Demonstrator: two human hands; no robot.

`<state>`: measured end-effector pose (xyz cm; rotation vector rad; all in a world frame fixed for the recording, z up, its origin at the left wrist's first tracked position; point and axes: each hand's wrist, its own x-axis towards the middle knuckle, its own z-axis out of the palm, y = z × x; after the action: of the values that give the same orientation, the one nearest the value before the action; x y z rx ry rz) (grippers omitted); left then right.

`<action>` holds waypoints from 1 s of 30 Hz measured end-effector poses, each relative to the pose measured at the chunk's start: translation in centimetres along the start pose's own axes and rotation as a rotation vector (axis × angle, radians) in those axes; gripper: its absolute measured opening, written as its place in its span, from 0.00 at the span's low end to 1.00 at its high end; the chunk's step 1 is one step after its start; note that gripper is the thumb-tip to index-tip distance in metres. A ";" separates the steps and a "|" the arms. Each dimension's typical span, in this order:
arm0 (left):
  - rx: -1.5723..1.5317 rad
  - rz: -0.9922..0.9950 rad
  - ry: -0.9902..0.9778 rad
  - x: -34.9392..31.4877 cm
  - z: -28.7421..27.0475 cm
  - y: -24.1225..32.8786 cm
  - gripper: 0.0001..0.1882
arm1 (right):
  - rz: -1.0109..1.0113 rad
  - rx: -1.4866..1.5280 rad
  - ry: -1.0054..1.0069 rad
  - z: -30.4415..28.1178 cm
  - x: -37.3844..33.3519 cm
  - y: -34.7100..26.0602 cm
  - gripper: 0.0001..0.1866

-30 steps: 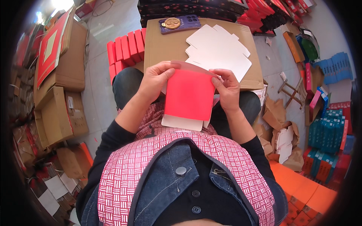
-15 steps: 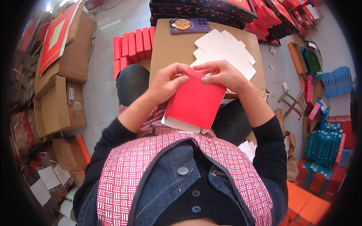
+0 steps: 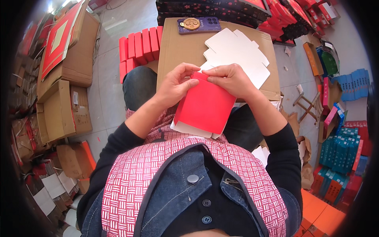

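A red paper box point(image 3: 205, 104) with white inner flaps lies over my lap, its white-edged end toward me. At its far end, my left hand point(image 3: 178, 84) grips the left corner, thumb on the red face. My right hand point(image 3: 231, 81) pinches the far edge on the right, thumb on top and fingers behind. Between the two hands a narrow red flap stands at the far edge. Just beyond, flat white card blanks point(image 3: 239, 55) lie on a brown cardboard surface point(image 3: 177, 51). Parts of the fingers are hidden behind the box.
Several finished red boxes point(image 3: 138, 47) stand in a row left of the cardboard surface. A purple phone point(image 3: 199, 25) with a round gold ornament lies at its far edge. Open cartons point(image 3: 59, 110) are at left; teal boxes point(image 3: 338, 152) and orange boxes point(image 3: 321, 213) are stacked at right.
My right thumb has shifted left along the box's far edge, and the narrow flap there now sits straighter. The box has turned slightly upright.
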<state>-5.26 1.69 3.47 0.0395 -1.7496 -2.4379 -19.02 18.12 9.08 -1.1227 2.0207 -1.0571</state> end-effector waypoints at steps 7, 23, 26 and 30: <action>0.168 0.077 0.023 0.2 0.0 -0.1 0.09 | -0.065 0.076 -0.081 -0.1 0.4 0.8 0.13; 0.139 0.079 0.100 0.3 -0.5 -0.3 0.07 | 0.380 0.816 0.237 -1.4 -4.8 3.7 0.14; 0.480 0.203 0.124 0.5 0.7 -0.5 0.07 | 0.410 0.793 0.280 -0.6 -4.6 2.6 0.14; 0.966 0.308 0.097 1.3 2.3 1.5 0.10 | 0.438 0.724 0.315 -0.1 -4.4 1.8 0.13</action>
<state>-6.66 3.17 5.68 -0.0117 -2.4608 -1.1946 -17.73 22.60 8.09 -0.1407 1.7319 -1.5937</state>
